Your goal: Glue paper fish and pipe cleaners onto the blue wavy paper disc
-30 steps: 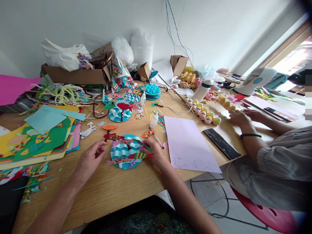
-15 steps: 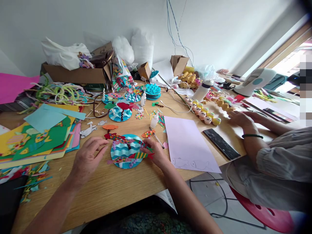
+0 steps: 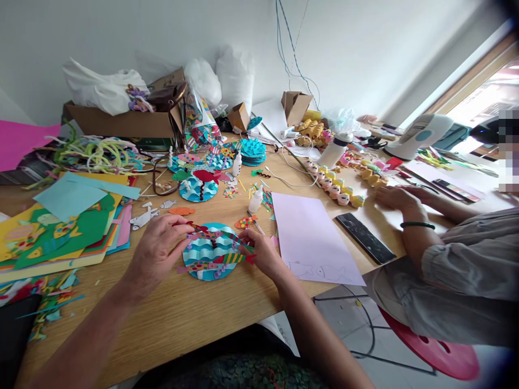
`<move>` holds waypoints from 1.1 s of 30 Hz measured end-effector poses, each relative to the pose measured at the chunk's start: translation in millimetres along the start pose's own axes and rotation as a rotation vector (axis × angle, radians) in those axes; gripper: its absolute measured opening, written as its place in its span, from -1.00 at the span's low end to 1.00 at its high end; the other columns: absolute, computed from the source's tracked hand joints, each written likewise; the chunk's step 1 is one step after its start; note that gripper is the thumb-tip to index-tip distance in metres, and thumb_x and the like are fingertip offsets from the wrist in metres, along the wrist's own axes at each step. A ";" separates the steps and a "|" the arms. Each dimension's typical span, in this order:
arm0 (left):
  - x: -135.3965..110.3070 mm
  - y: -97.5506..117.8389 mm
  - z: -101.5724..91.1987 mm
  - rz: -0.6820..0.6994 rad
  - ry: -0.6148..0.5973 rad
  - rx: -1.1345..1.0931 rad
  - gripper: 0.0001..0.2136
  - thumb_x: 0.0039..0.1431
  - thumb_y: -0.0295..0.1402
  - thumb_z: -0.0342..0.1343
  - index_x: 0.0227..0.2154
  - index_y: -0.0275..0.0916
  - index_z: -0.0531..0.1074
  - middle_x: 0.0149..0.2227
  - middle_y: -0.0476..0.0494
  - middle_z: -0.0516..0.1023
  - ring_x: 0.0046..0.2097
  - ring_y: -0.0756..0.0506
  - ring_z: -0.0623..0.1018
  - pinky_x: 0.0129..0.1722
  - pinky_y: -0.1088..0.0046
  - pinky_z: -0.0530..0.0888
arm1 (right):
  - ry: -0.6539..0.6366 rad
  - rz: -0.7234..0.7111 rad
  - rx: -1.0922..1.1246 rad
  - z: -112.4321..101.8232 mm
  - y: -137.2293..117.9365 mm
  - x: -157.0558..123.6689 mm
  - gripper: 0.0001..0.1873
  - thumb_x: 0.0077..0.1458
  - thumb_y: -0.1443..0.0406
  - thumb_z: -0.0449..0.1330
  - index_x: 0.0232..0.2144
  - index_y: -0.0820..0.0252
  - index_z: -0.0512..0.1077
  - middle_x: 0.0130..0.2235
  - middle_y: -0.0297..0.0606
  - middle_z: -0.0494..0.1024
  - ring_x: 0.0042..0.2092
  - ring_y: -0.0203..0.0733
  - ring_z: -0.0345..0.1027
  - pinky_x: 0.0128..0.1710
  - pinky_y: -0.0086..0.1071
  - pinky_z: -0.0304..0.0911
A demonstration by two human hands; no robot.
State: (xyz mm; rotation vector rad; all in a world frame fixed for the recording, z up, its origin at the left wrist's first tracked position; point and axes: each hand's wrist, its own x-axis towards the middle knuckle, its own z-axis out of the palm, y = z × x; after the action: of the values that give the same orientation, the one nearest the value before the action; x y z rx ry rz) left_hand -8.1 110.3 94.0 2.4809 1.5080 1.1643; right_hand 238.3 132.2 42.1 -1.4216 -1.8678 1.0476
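Note:
A round blue paper craft (image 3: 211, 254) with wavy strips and colourful paper fish lies on the wooden table (image 3: 194, 313) in front of me. My left hand (image 3: 156, 248) touches its left edge, fingers curled toward a red fish at the disc's upper left. My right hand (image 3: 259, 251) rests on the right edge, fingertips pinching a striped fish (image 3: 233, 258) against the disc.
A stack of coloured paper (image 3: 65, 227) lies at the left, a pink sheet (image 3: 310, 237) at the right. A glue bottle (image 3: 255, 200), more blue discs (image 3: 198, 189) and boxes stand behind. Another person's hands (image 3: 399, 197) work at the right beside a black ruler (image 3: 365, 229).
My left hand has moved right from beside the disc onto its left edge. My right hand has stayed on the striped fish.

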 end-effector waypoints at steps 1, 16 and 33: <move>1.8 0.5 0.9 0.013 -0.013 -0.007 -0.85 0.14 -0.28 -0.02 -0.29 -0.11 0.43 -0.21 -0.06 0.42 -0.11 -0.11 0.42 -0.05 0.28 0.34 | 0.009 0.010 -0.011 -0.8 -0.4 -0.2 -0.85 -0.08 0.35 0.17 -0.35 0.22 0.39 -0.49 -0.41 0.37 -0.50 -0.40 0.13 -0.50 -0.51 0.05; -4.6 -5.3 -8.4 -0.089 0.051 -0.008 -0.82 0.17 -0.28 -0.06 -0.22 -0.13 0.37 -0.18 -0.07 0.45 -0.07 -0.11 0.43 0.05 0.22 0.29 | 0.079 0.036 -0.136 -17.5 8.7 -15.1 -0.92 -0.04 0.35 0.14 -0.46 0.23 0.44 -0.57 -0.41 0.39 -0.54 -0.41 0.13 -0.48 -0.49 0.03; -71.0 -17.4 -19.2 -0.748 0.167 -0.306 -0.70 -0.06 -0.11 0.11 -0.28 -0.15 0.40 -0.30 -0.01 0.49 -0.26 -0.07 0.49 -0.13 0.37 0.43 | 0.126 0.030 -0.165 -20.2 18.0 -47.7 -0.88 0.00 0.38 0.08 -0.46 0.21 0.43 -0.48 -0.34 0.47 -0.48 -0.36 0.23 -0.44 -0.47 0.11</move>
State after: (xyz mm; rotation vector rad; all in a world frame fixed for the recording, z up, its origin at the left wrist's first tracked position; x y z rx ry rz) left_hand -51.1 58.2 59.9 1.4381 1.8671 1.3116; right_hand 277.3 93.7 38.7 -1.5752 -1.8824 0.8130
